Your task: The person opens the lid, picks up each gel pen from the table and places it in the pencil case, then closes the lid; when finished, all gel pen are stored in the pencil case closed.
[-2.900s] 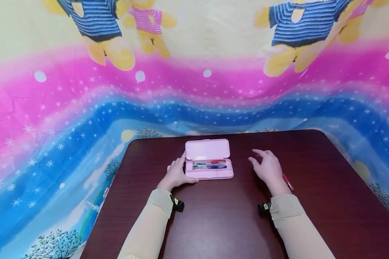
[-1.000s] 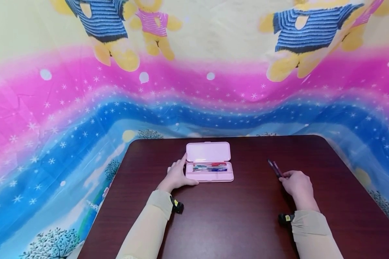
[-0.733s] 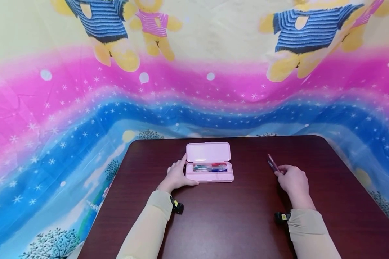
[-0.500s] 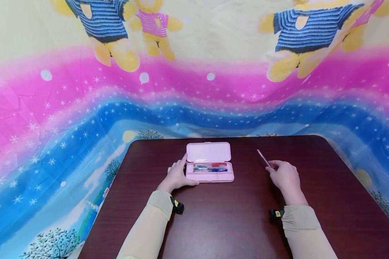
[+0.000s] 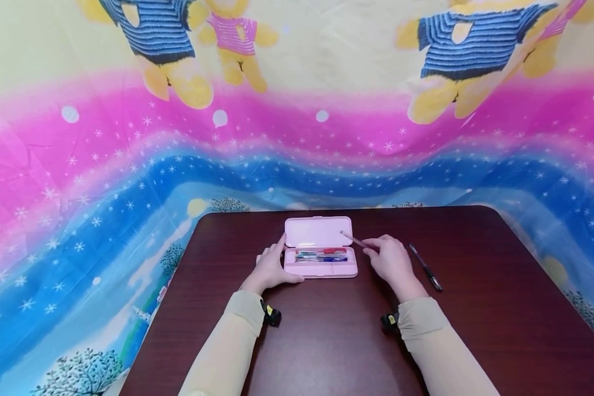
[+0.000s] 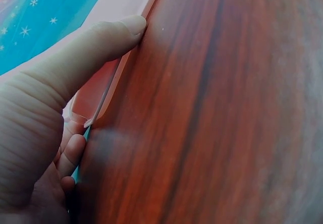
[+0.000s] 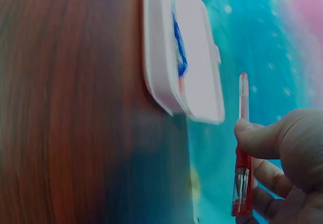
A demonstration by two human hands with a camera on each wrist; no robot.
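Observation:
An open pink pencil case (image 5: 344, 269) lies on the table, its lid folded back, with several pens (image 5: 322, 255) in its rear compartment. My left hand (image 5: 267, 268) holds the case by its left end. In the left wrist view the thumb (image 6: 108, 42) lies on the case's front edge, and the fingers are at its end. My right hand (image 5: 392, 262) pinches a red pen (image 7: 243, 158) between thumb and fingers. This pen (image 5: 355, 239) points left, its far end over the lid's right edge in the head view.
A black pen (image 5: 425, 267) lies on the dark wooden table (image 5: 326, 341), right of my right hand. A patterned cloth (image 5: 287, 137) with printed bears hangs behind the table and along its sides.
My right hand has picked up the red pen from the right side of the table and carried it left to the case. The black pen stays behind. My left hand stays put.

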